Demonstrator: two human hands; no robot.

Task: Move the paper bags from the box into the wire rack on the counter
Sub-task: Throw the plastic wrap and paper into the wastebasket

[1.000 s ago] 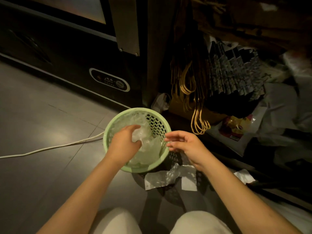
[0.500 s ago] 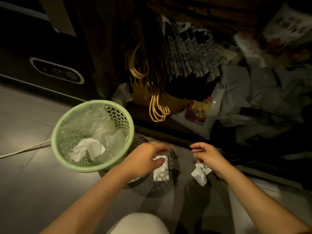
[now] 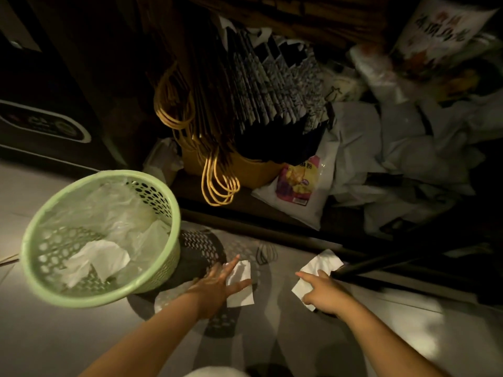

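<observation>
The left hand (image 3: 217, 284) lies flat with straight, spread fingers on a white scrap (image 3: 241, 291) on the floor (image 3: 68, 338), gripping nothing. The right hand (image 3: 324, 293) rests on a second scrap (image 3: 322, 263), forefinger straight; whether it pinches the paper I cannot tell. Left of the hands a green basket (image 3: 89, 300) tilts toward the camera, with a clear liner and crumpled paper (image 3: 98, 258) inside. Beyond the hands, in a dim recess, the paper bags (image 3: 272, 85) stand packed upright, well apart from both hands, their yellow cord handles (image 3: 217, 183) hanging over the front. A white packet (image 3: 302, 186) leans just beside them.
</observation>
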